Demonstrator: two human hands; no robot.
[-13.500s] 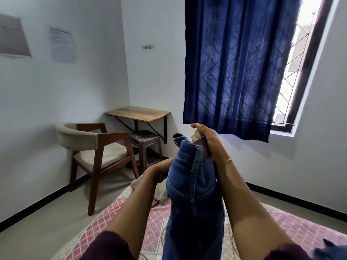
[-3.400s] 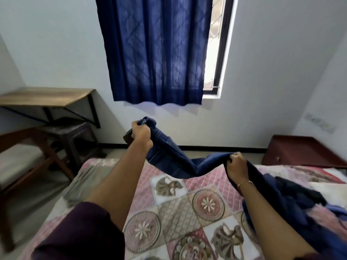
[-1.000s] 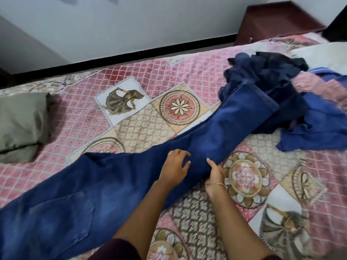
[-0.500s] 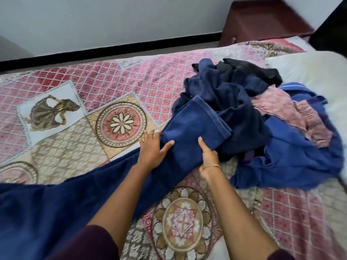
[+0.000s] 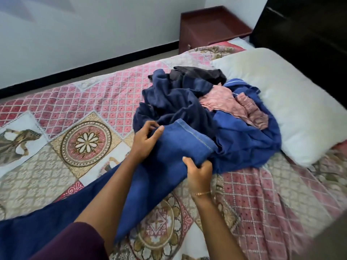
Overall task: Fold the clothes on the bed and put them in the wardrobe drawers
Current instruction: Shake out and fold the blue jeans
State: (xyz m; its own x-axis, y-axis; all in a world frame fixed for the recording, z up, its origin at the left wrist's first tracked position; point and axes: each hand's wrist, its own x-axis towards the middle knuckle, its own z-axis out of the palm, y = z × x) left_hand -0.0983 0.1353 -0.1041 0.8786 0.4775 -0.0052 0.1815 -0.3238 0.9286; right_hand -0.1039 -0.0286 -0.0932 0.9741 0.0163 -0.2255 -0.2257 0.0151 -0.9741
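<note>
Blue jeans (image 5: 174,152) lie stretched across the patterned bed cover (image 5: 84,143), waist end off the lower left, leg hems toward the clothes pile. My left hand (image 5: 145,140) pinches the far edge of the leg near the hem. My right hand (image 5: 200,172) grips the near edge of the same leg end, fingers curled round the denim. Just beyond the hem lies a heap of unfolded clothes (image 5: 189,102): dark blue, bright blue, pink and black pieces.
A white pillow (image 5: 281,104) lies at the right, against the clothes heap. A dark red bedside cabinet (image 5: 208,29) stands past the bed by the wall. A black headboard or wardrobe (image 5: 308,34) fills the top right corner.
My hands have slid along the jeans leg to its hem end. They lay flat on the denim before; now both take hold of the leg's edges. The view has swung right toward the pillow.
</note>
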